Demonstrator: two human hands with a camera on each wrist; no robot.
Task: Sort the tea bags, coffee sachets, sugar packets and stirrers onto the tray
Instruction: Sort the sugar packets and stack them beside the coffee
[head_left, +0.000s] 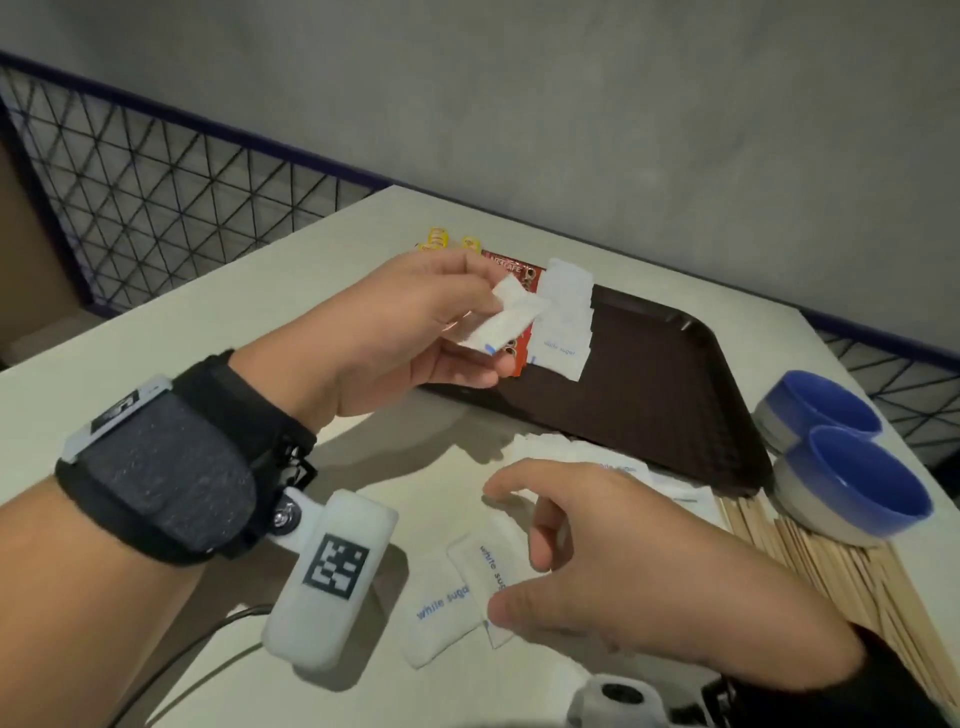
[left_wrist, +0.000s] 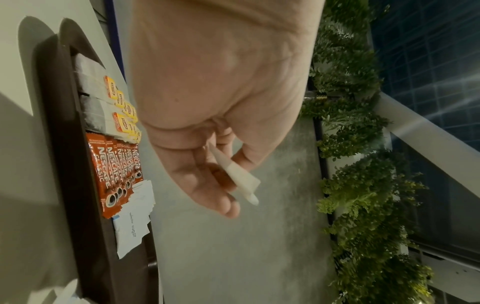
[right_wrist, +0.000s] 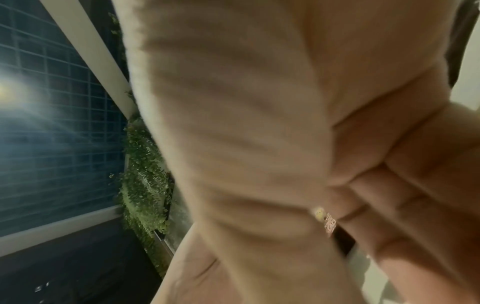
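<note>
My left hand (head_left: 488, 332) pinches white sugar packets (head_left: 506, 319) just above the left end of the brown tray (head_left: 649, 395). On that end lie yellow-tagged tea bags (left_wrist: 103, 102), red coffee sachets (left_wrist: 114, 170) and a stack of sugar packets (head_left: 563, 322). In the left wrist view the held packets (left_wrist: 241, 181) stick out between thumb and fingers. My right hand (head_left: 519, 577) hovers with loosely spread fingers over two loose sugar packets (head_left: 441, 608) on the table, thumb at the edge of one. Wooden stirrers (head_left: 841, 577) lie at the right.
Two blue bowls (head_left: 852, 483) stand right of the tray, partly on the stirrers. More white packets (head_left: 571, 449) are piled by the tray's near edge. A wire mesh fence (head_left: 156, 208) runs behind the table. The right wrist view is blurred skin.
</note>
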